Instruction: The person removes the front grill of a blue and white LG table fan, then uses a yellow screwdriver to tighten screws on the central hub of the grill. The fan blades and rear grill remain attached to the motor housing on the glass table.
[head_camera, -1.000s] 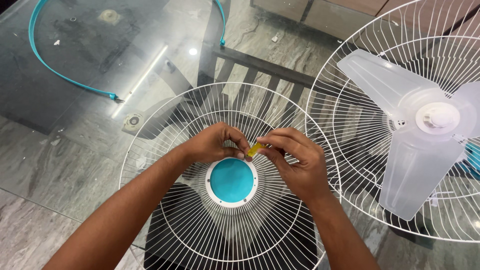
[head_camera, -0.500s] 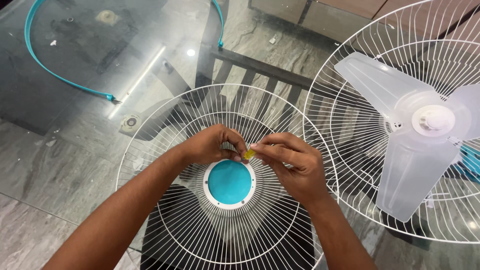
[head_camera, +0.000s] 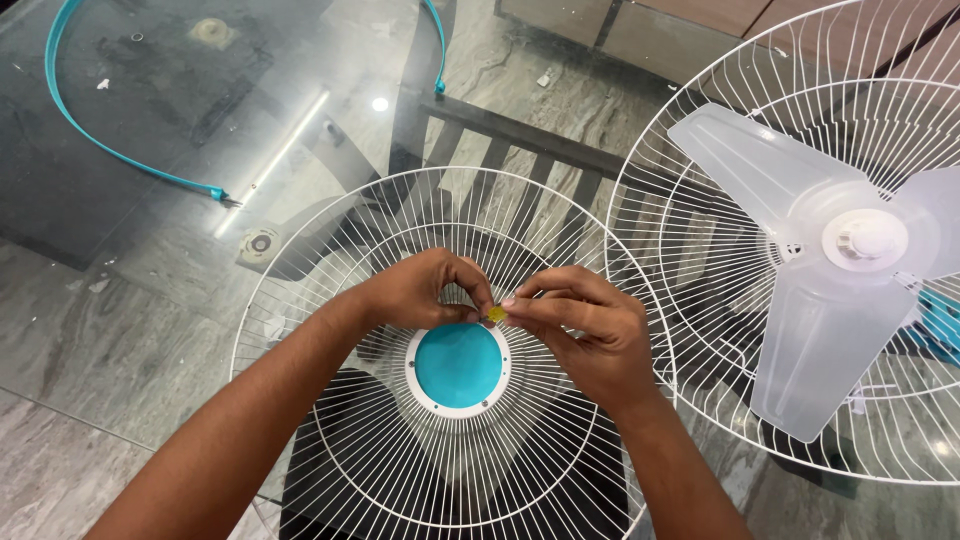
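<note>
Head view, looking down on a glass table. Left hand and right hand meet above the centre of a white wire fan guard lying flat on the glass, just above its round teal hub cap. Between the two hands sits a small yellow piece, only partly visible; its exact shape cannot be told. Left hand: fingers curled inward in a close pinch, thumb and forefinger tips drawn together at the yellow piece, the remaining fingers folded over and resting near the upper edge of the hub ring. Right hand: thumb and forefinger likewise closed in a fine pinch on the same piece from the opposite side, the other fingers bent loosely beneath and lying over the wire spokes. Neither hand is spread; both grips are narrow, fingertip to fingertip. Whether the yellow piece touches the guard wires cannot be told. To the right, a second wire guard carrying a translucent three-blade fan blade with a white central hub, its rim just beside that of the first guard. At upper left on the glass, well apart from the hands, a thin teal rim band curves in an open arc
</note>
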